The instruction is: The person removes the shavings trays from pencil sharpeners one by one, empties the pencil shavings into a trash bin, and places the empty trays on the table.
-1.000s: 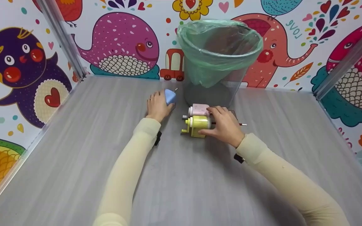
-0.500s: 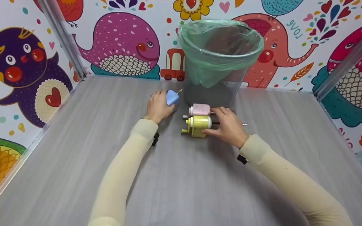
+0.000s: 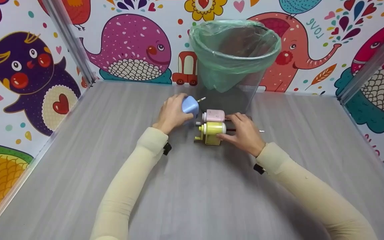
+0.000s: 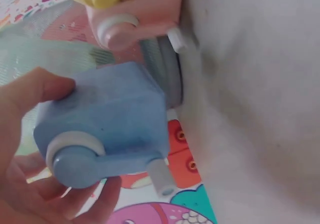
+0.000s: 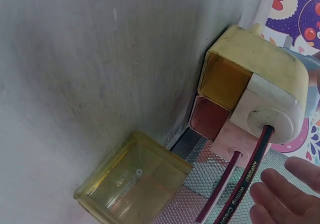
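My left hand point(image 3: 172, 113) grips a blue crank pencil sharpener point(image 3: 190, 106), a pencil end point(image 3: 201, 99) poking out beyond it. In the left wrist view the thumb lies on its side, fingers curled round the other side. To the right, a yellow pencil sharpener point(image 3: 213, 129) and a pink one point(image 3: 215, 115) stand side by side, each with a pencil in it. My right hand point(image 3: 248, 135) is spread beside them, thumb at the yellow one. In the right wrist view its fingers are loosely bent near the dark pencil point(image 5: 250, 176), holding nothing visible. Both sharpeners' drawer slots gape.
A clear yellowish drawer point(image 5: 132, 179) lies on the grey table point(image 3: 192, 190) beside the sharpeners. Right behind them stands a bin point(image 3: 227, 96) with a green bag point(image 3: 218, 71) over its rim. Patterned walls point(image 3: 133, 46) enclose the table at the back and sides.
My left hand has carried the blue sharpener to the right, closer to the pink one. The right hand has shifted very slightly to the right; the yellow and pink sharpeners stay in place.
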The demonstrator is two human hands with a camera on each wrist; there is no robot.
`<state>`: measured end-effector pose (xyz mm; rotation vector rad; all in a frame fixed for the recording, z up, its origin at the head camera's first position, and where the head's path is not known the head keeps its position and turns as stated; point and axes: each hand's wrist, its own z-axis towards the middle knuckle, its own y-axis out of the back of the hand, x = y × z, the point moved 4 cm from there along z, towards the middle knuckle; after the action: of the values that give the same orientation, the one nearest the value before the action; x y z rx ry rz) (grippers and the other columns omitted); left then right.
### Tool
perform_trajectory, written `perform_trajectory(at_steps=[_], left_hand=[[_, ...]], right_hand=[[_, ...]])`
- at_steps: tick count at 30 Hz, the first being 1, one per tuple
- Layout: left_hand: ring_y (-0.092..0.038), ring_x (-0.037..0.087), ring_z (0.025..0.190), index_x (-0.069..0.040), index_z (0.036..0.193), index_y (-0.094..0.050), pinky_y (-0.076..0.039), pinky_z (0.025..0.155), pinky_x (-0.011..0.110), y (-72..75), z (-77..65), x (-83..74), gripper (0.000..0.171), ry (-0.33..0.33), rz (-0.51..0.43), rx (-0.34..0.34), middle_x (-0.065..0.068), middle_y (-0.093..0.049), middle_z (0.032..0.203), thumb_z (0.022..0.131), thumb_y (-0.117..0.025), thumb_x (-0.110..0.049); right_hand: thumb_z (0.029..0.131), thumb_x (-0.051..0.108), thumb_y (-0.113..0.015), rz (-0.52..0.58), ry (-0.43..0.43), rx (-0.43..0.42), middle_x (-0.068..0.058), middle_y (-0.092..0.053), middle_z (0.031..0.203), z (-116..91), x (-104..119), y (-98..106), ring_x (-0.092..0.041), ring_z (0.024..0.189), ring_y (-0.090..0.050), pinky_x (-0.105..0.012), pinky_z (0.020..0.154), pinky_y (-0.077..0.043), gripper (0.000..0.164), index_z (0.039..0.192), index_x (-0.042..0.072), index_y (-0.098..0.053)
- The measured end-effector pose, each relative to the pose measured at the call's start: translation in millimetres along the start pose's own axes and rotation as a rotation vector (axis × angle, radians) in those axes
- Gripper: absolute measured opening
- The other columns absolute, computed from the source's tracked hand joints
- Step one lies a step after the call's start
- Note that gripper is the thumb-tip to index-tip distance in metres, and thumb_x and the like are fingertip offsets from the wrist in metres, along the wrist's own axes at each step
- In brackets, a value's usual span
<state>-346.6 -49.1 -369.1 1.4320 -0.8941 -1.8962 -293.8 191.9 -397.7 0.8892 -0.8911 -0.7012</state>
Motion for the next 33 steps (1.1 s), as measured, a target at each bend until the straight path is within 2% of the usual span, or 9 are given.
perform_trajectory(at_steps=[6, 15, 23, 29, 33], left_hand=[[-0.059, 0.033, 0.116, -0.008, 0.141, -0.053, -0.052, 0.097, 0.048, 1.3, -2.7, -12.6, 0.066, -0.034, 0.02, 0.005, 0.016, -0.061, 0.133, 0.082, -0.079, -0.027], [-0.059, 0.032, 0.113, -0.008, 0.139, -0.055, -0.052, 0.095, 0.046, 7.1, -6.2, -30.0, 0.063, -0.103, 0.027, 0.003, 0.016, -0.062, 0.132, 0.083, -0.078, -0.026], [-0.058, 0.031, 0.115, -0.009, 0.14, -0.055, -0.052, 0.096, 0.045, 7.3, -12.1, -41.4, 0.063, -0.13, 0.012, 0.021, 0.014, -0.061, 0.134, 0.083, -0.078, -0.024], [-0.056, 0.03, 0.117, -0.009, 0.141, -0.054, -0.052, 0.099, 0.045, 6.5, -18.6, -56.2, 0.063, -0.16, 0.013, 0.037, 0.013, -0.06, 0.136, 0.085, -0.077, -0.026], [-0.057, 0.029, 0.114, -0.009, 0.14, -0.055, -0.053, 0.098, 0.043, 6.1, -23.3, -65.6, 0.063, -0.195, 0.015, 0.034, 0.012, -0.061, 0.134, 0.084, -0.078, -0.027]], right_hand=[[0.084, 0.044, -0.079, 0.0, 0.031, -0.025, -0.016, -0.067, 0.113, 0, 1, 1, -0.033, 0.107, -0.063, -0.05, 0.095, -0.053, 0.061, 0.124, 0.001, -0.063], [0.086, 0.041, -0.077, -0.002, 0.031, -0.055, -0.015, -0.068, 0.111, -2, -2, 3, -0.033, 0.105, -0.064, -0.049, 0.094, -0.053, 0.054, 0.121, 0.001, -0.064], [0.088, 0.02, -0.071, 0.003, 0.062, -0.099, -0.016, -0.069, 0.107, -3, 0, 6, -0.032, 0.097, -0.065, -0.049, 0.086, -0.054, 0.035, 0.115, -0.001, -0.067], [0.082, 0.004, -0.07, 0.04, 0.082, -0.159, -0.014, -0.063, 0.093, -5, -2, 8, -0.028, 0.085, -0.059, -0.043, 0.076, -0.052, 0.025, 0.106, -0.001, -0.07], [0.082, 0.001, -0.068, 0.063, 0.095, -0.185, -0.01, -0.059, 0.081, -6, -1, 10, -0.021, 0.074, -0.056, -0.035, 0.065, -0.049, 0.012, 0.093, -0.001, -0.071]])
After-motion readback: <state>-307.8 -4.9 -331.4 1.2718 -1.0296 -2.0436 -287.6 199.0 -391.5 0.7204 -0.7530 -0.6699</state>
